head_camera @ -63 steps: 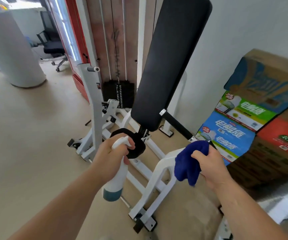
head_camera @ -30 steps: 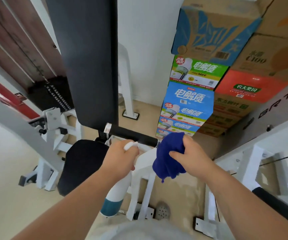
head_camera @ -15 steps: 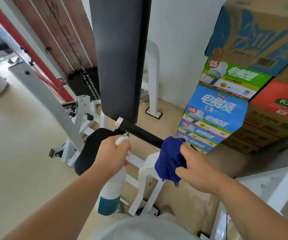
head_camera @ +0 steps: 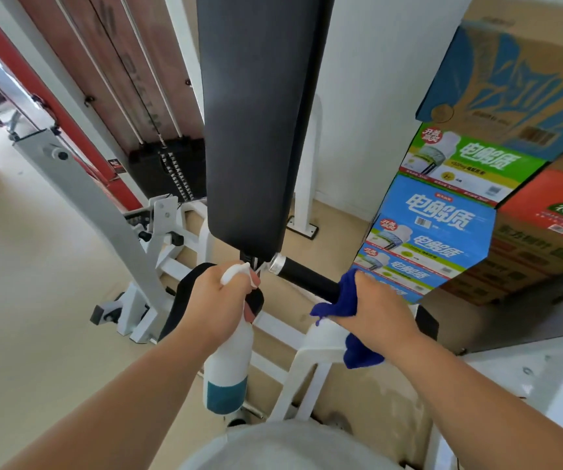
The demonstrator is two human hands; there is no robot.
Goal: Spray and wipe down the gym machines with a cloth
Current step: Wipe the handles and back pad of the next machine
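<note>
A white gym machine stands in front of me with a tall black back pad (head_camera: pixel 259 123) and a black seat (head_camera: pixel 185 300) below it. A black handle bar (head_camera: pixel 303 276) with a silver end cap sticks out to the right under the pad. My right hand (head_camera: pixel 378 310) presses a blue cloth (head_camera: pixel 344 300) around that bar. My left hand (head_camera: pixel 219 303) grips a white spray bottle (head_camera: pixel 229 368) with a teal base, its nozzle pointing toward the bar's silver end.
Stacked cardboard boxes (head_camera: pixel 459 205) with blue, green and orange print lean close on the right. The weight stack (head_camera: pixel 168 171) and cables stand behind the pad. White frame legs (head_camera: pixel 137 293) spread over the beige floor. Another white machine frame (head_camera: pixel 544 378) is at lower right.
My right hand with the cloth has closed around the handle bar, wrapping it. The view has shifted closer to the machine. The bottle stays in my left hand, near the bar's end.
</note>
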